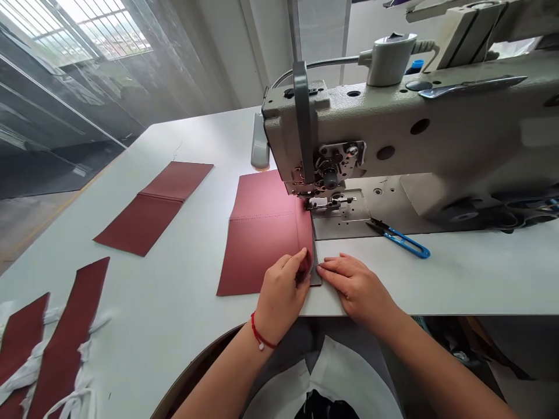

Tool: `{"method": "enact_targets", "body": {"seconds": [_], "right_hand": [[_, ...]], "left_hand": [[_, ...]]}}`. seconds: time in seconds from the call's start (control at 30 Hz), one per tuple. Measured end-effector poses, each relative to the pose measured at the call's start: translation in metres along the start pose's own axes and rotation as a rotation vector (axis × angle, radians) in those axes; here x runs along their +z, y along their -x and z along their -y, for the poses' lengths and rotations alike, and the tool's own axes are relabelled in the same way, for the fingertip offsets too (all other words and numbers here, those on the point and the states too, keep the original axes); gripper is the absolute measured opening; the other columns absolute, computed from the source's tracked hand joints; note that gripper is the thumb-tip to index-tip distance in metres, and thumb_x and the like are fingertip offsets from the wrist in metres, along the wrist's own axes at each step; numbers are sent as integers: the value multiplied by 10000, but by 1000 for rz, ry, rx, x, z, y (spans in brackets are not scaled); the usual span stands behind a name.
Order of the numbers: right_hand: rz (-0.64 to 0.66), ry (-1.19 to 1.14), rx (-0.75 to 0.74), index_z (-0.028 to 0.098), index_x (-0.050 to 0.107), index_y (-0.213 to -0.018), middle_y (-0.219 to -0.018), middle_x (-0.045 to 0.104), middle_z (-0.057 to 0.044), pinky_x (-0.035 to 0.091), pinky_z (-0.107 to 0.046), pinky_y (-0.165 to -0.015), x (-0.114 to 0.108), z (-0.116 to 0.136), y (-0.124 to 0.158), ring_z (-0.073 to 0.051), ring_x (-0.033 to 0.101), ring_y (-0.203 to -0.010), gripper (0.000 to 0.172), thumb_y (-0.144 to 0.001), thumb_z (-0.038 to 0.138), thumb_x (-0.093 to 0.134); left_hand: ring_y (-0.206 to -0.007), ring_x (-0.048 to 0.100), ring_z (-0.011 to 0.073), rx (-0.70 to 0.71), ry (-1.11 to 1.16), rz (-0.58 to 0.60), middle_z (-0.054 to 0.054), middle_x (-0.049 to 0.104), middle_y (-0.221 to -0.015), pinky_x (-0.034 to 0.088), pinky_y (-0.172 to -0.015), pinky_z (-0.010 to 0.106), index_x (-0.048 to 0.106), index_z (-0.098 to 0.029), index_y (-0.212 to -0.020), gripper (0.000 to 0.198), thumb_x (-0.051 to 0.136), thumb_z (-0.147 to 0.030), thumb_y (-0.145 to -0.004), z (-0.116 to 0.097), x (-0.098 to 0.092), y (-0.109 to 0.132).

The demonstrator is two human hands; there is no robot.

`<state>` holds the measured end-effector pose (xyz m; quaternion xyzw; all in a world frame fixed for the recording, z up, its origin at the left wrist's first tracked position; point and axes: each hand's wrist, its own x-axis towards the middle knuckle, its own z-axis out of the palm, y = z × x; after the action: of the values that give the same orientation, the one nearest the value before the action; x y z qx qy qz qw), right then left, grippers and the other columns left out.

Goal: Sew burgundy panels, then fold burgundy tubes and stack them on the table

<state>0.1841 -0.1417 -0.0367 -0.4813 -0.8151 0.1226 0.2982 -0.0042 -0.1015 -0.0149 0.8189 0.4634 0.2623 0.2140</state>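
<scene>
A reddish leather-like panel (262, 250) with a stitched line across it lies on the white table, its right edge under the presser foot (325, 203) of the sewing machine (349, 128). My left hand (286, 288) pinches the panel's near right edge, which curls up between thumb and fingers. A dark grey textured layer (316, 276) shows beneath that edge. Just to the right, my right hand (353, 285) rests flat on the table, its fingers stretched out and the fingertips against the edge of the grey layer.
Blue-handled thread snips (402, 237) lie right of the presser foot. A folded dark red panel (155, 206) is on the left of the table (161, 302). Dark red strips (72, 331) with white ties lie at the near left. Metal tweezers (474, 86) rest on the machine arm.
</scene>
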Motion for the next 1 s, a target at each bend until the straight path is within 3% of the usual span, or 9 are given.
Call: {"method": "enact_targets", "body": {"seconds": [0.4, 0.57, 0.7, 0.83, 1.0], "right_hand": [[-8, -65, -50, 202, 645, -1168, -1090, 678, -77, 426, -465, -993, -3, 0, 0, -205, 599, -1026, 437, -849, 9, 419], [50, -46, -65, 205, 647, -1126, -1037, 668, -70, 380, -494, -1022, -4, 1, 2, -198, 597, -988, 412, -834, 10, 433], [106, 16, -89, 186, 652, -1068, -1010, 661, -62, 347, -490, -1064, -7, 3, 2, -196, 591, -1004, 369, -840, 7, 423], [163, 81, -168, 172, 627, -1125, -1033, 655, -73, 340, -501, -1080, -12, 2, 3, -225, 572, -1070, 350, -850, 37, 456], [191, 80, -194, 169, 627, -1134, -1099, 652, -85, 328, -484, -1096, -16, -2, 3, -224, 557, -1118, 321, -877, 63, 466]], "left_hand": [[-722, 604, 174, 72, -161, -2, 57, 629, -864, 524, -659, 290, 536, -162, -1211, 374, 480, -86, -849, -7, 3, 5], [-682, 579, 155, 94, -176, -38, 32, 605, -817, 495, -617, 261, 570, -188, -966, 160, 475, -97, -877, -11, 3, 8], [-624, 518, 155, 296, -402, -79, 23, 552, -700, 431, -553, 266, 567, -186, -780, 197, 459, -95, -917, -11, 4, 12], [-664, 535, 169, 543, -549, -135, 43, 603, -733, 455, -571, 291, 610, -147, -932, 172, 465, -56, -913, -6, 3, 15], [-703, 565, 187, 650, -507, -101, 60, 629, -751, 497, -596, 315, 604, -105, -953, 137, 503, -39, -888, 0, 0, 12]]}}
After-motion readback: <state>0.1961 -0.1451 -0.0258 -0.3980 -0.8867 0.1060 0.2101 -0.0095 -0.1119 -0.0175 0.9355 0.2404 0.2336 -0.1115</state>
